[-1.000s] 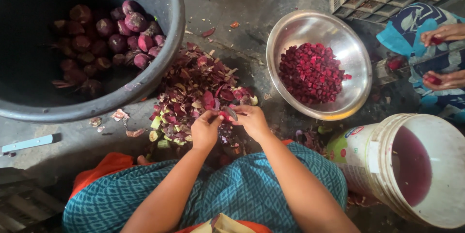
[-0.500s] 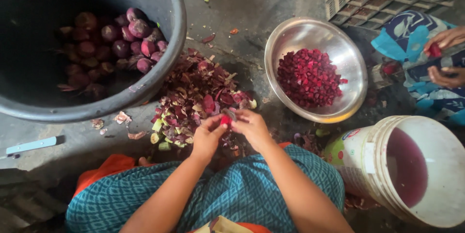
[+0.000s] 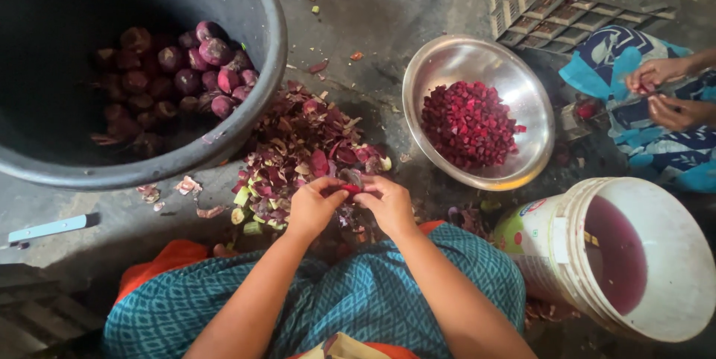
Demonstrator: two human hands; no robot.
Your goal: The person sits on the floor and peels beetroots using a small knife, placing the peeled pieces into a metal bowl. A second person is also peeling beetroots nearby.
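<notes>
Both hands, left hand (image 3: 312,208) and right hand (image 3: 389,206), still pinch one red beet piece (image 3: 350,188), unmoved above the peel heap (image 3: 298,150).

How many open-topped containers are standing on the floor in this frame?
3: a black tub of whole red onions upper left, a steel bowl of chopped red pieces centre right, and a white bucket of purple liquid lower right. Others may lie outside the frame.

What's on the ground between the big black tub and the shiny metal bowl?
In the head view, a heap of purple-red peelings lies between black tub and metal bowl.
</notes>
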